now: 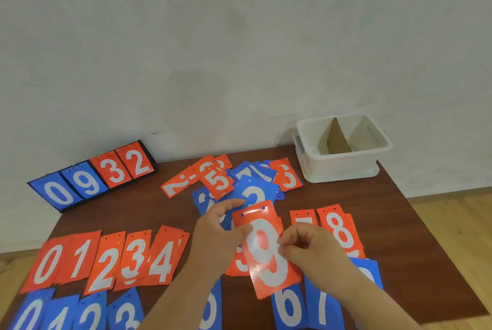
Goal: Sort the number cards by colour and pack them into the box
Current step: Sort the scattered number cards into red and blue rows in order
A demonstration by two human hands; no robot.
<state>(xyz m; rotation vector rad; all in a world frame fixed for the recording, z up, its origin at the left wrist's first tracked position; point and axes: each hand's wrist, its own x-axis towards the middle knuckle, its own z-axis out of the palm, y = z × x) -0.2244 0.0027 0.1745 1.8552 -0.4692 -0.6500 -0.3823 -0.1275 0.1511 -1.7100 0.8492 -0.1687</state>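
**While both hands pinch a red 9, the box stands unfilled**

Because the cards are being laid out by colour and in number order, the red 9 card (pixel 267 252) is held up over the middle of the desk (pixel 426 250), face to the person, so its digit can be read. The left hand (pixel 217 235) pinches its left edge between thumb and fingers. The right hand (pixel 311 250) has its fingers curled and pinches the right edge.

A red row (pixel 106 258) runs 0 to 4 toward the near left, with a blue row (pixel 66 313) below it along the near edge. The red 8 (pixel 340 231) lies right of the hands, so the 9 probably belongs just beyond it.

An unsorted pile (pixel 239 183) of mixed red and blue cards lies toward the far edge, so sorting looks only partly done. The white box (pixel 340 167) sits at the far right corner, and its cardboard divider (pixel 338 138) likely keeps the two colours apart. No cards show inside it. A scoreboard stand (pixel 93 178) leans at the far left corner.
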